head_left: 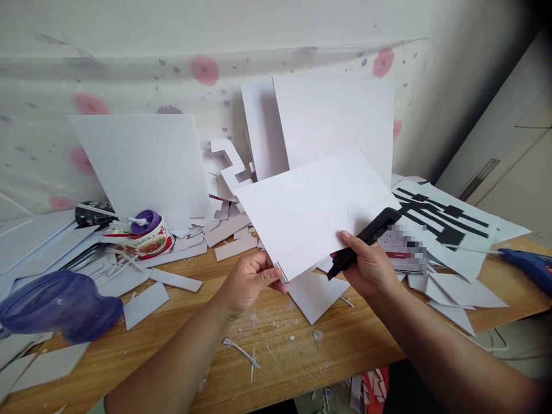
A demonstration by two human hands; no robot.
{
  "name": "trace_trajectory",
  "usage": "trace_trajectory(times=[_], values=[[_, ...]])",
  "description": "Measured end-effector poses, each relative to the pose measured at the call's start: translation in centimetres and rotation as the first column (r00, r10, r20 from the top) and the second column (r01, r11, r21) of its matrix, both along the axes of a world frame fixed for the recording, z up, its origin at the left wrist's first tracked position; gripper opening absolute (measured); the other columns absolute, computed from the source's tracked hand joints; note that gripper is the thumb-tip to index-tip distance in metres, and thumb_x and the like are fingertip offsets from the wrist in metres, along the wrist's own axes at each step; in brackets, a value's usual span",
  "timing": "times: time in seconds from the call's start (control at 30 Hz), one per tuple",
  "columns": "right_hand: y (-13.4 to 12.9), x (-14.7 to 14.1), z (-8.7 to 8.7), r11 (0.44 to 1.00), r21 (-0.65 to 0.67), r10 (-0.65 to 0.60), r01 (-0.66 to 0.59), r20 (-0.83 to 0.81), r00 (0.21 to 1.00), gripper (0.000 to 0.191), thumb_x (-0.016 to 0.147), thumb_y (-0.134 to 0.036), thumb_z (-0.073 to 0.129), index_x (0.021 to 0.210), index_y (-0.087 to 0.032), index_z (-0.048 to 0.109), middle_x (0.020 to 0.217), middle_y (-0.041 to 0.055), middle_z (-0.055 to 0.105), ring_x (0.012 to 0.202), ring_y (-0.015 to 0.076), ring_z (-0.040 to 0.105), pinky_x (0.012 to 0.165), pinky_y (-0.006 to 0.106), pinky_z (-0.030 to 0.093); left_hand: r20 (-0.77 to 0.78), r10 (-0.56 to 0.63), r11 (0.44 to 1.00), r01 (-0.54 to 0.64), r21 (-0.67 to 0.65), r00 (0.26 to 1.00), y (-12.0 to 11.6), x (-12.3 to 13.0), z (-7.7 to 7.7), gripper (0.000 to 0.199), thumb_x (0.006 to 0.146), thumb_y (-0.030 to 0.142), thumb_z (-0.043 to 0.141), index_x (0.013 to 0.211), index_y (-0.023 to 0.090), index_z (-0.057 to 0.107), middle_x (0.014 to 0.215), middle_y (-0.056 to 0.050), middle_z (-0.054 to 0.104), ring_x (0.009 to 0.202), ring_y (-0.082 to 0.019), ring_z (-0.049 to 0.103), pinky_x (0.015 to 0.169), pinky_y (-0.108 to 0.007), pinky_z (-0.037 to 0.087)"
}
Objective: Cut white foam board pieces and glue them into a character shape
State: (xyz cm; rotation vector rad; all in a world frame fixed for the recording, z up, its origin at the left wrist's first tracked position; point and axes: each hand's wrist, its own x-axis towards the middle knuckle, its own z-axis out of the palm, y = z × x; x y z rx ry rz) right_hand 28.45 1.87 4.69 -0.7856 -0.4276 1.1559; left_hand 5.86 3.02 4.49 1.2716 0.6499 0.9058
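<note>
One left hand (252, 280), one right hand (371, 269), one black tool (379, 224) and one held white board (310, 207) are in view. Large white boards (142, 167) number three. There is one wooden table (302, 368), one printed tub (156, 242), one purple ring (146, 221), one translucent blue vessel (60, 305) and one blue glue gun (526, 267). White scraps (146, 305) are many, overlapping too much to count.

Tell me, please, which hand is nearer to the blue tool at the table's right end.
Right. The right hand, holding a black tool, is left of the blue tool; the left hand, pinching the white board, is farther left.
</note>
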Motion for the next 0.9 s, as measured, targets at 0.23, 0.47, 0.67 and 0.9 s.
trace_trajectory(times=[0.23,0.47,0.67,0.9], values=[[-0.8,-0.7,0.1,1.0,-0.018,0.02,-0.022,-0.064,0.998,0.043,0.051,-0.017,0.089,0.086,-0.016,0.065,0.069,-0.003,0.068,0.053,0.0122,0.063,0.043,0.021,0.054,0.102,-0.037,0.999,0.036,0.004,0.994,-1.1,0.4,0.4,0.028,0.071,0.041,0.08,0.081,0.016,0.072,0.067,-0.002,0.069,0.059,-0.014,0.065,0.058,-0.025,0.054],[-1.6,-1.9,1.1,1.0,0.009,0.001,0.0,-0.094,0.996,0.039,0.053,-0.019,0.089,0.084,-0.017,0.064,0.071,-0.0021,0.068,0.055,0.0122,0.062,0.047,0.023,0.054,0.213,0.013,0.998,-0.028,0.065,0.977,-1.3,0.6,0.8,0.024,0.07,0.041,0.081,0.081,0.022,0.074,0.067,-0.001,0.07,0.062,-0.013,0.064,0.053,-0.019,0.05],[-1.7,-2.1,2.1,0.998,0.03,-0.05,0.052,-0.058,0.997,0.038,0.053,-0.023,0.088,0.081,-0.017,0.062,0.071,-0.0018,0.066,0.057,0.0118,0.059,0.05,0.024,0.053,0.214,0.111,0.984,-0.137,0.111,0.97,-1.3,-0.2,1.8,0.019,0.069,0.036,0.083,0.074,0.021,0.073,0.065,0.001,0.068,0.056,-0.011,0.061,0.053,-0.02,0.05],[-0.6,-2.1,2.4,0.999,0.046,-0.025,0.022,0.082,0.996,0.044,0.055,-0.029,0.085,0.089,-0.019,0.058,0.079,-0.0015,0.066,0.062,0.0128,0.062,0.054,0.026,0.055,0.059,0.145,0.976,-0.153,0.155,0.988,1.6,-2.9,3.1,0.031,0.062,0.027,0.087,0.09,0.021,0.074,0.092,-0.007,0.075,0.088,-0.023,0.068,0.076,-0.032,0.055]])
